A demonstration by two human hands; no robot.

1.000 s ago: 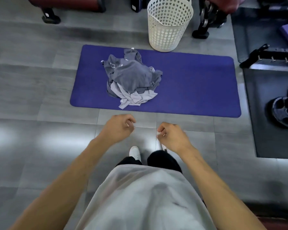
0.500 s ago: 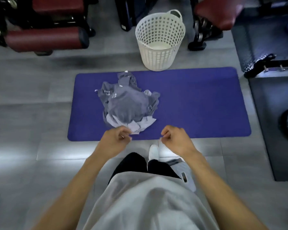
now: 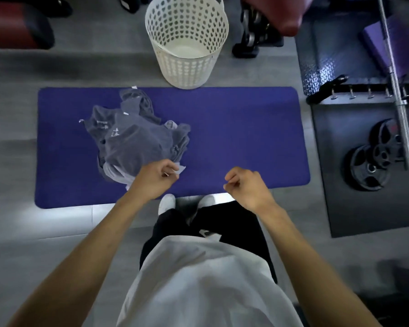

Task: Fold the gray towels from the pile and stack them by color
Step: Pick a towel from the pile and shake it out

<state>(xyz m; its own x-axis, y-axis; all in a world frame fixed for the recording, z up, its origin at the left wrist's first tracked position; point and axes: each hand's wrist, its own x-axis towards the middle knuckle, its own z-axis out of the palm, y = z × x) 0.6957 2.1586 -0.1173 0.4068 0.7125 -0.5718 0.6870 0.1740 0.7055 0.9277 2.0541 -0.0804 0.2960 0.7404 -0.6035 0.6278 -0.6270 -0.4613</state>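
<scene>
Head view looked straight down on a purple mat [image 3: 234,138] laid across a gray tiled floor, with the person's arms reaching in from the bottom of the frame. A crumpled pile of gray towels [image 3: 132,140] lay on the left half of the mat, left of center in the frame; darker gray pieces sat on top and lighter gray cloth showed at the pile's lower edge. The left hand [image 3: 155,179] was at that lower right edge of the pile, its fingers curled loosely; whether they gripped the light cloth beside them could not be told. The right hand [image 3: 244,184] hung over the mat's near edge, well apart from the pile, fingers curled narrow into a loose fist with nothing in them. A white perforated basket [image 3: 187,41] stood upright just beyond the mat's far edge, at the top center of the frame. Black weight plates [image 3: 368,166] lay on a dark mat at the right, beside a metal bar [image 3: 398,97].
</scene>
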